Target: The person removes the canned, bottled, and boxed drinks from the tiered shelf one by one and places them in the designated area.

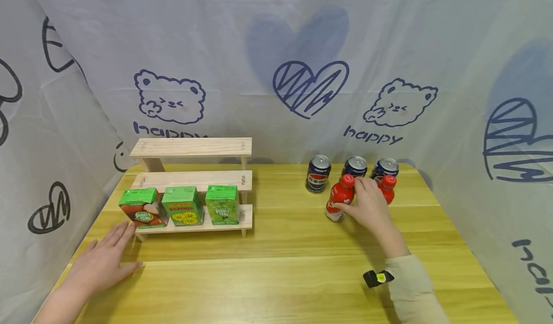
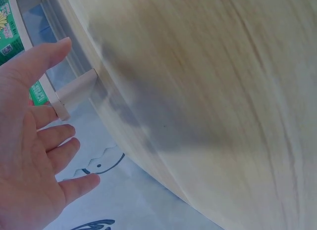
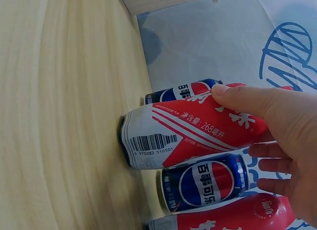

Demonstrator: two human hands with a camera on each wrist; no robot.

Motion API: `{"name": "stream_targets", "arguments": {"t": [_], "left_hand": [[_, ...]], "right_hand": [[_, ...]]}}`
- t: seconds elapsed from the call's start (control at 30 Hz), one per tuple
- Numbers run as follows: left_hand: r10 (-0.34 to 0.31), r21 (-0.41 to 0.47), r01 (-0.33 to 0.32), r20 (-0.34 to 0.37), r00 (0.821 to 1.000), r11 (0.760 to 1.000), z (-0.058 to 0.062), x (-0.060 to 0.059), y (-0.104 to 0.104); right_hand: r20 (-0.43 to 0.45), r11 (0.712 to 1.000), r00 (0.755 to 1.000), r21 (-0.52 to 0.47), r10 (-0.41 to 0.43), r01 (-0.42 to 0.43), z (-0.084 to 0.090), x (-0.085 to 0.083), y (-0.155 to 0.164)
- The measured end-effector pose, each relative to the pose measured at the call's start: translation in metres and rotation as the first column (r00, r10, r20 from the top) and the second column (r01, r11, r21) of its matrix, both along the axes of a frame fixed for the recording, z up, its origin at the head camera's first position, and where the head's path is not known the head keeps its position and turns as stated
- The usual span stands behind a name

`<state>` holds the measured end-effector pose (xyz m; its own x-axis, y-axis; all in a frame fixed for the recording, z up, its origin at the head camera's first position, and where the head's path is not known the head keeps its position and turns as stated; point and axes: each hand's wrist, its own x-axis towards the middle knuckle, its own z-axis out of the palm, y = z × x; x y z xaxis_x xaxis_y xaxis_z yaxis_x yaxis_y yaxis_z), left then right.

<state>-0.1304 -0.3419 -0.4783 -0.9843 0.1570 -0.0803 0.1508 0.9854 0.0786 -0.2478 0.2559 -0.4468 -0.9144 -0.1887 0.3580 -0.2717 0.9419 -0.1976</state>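
Note:
My right hand (image 1: 369, 201) holds a red and white drink bottle (image 3: 198, 133) with a red cap, thumb on one side and fingers round the other. A second red bottle (image 1: 389, 194) stands just right of that hand, partly hidden by it. Behind the bottles are dark blue cola cans, one (image 1: 318, 175) fully seen at the left and two partly covered. My left hand (image 1: 101, 261) has its fingers extended at the left end of a wooden tiered shelf (image 1: 194, 179). Three green-topped drink cartons, a red one (image 1: 144, 209), a yellow-flowered one (image 1: 183, 206) and a green one (image 1: 222, 206), stand on its lowest tier.
The wooden table (image 1: 259, 285) carries everything. A small black strap with a yellow patch (image 1: 380, 278) shows beside the right sleeve. White curtains (image 1: 259, 50) with blue hearts and bear drawings hang behind and at both sides.

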Motion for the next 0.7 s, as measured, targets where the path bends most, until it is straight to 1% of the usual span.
{"name": "stream_targets", "arguments": {"t": [0.17,0.4,0.7], "left_hand": [[0.000,-0.005,0.000,-0.005,1.000,1.000,0.000,0.000,0.001],[0.005,-0.007,-0.005,0.001,1.000,1.000,0.000,0.000,0.002],[0.003,0.003,-0.003,0.006,1.000,1.000,0.000,0.000,0.002]], "right_hand": [[-0.050,1.000,0.999,0.002,0.010,-0.010,0.001,-0.001,0.002],[-0.056,1.000,0.998,0.003,0.018,-0.018,0.005,0.001,0.003],[-0.150,0.998,0.987,-0.029,0.051,-0.056,0.024,0.001,0.000]]}}
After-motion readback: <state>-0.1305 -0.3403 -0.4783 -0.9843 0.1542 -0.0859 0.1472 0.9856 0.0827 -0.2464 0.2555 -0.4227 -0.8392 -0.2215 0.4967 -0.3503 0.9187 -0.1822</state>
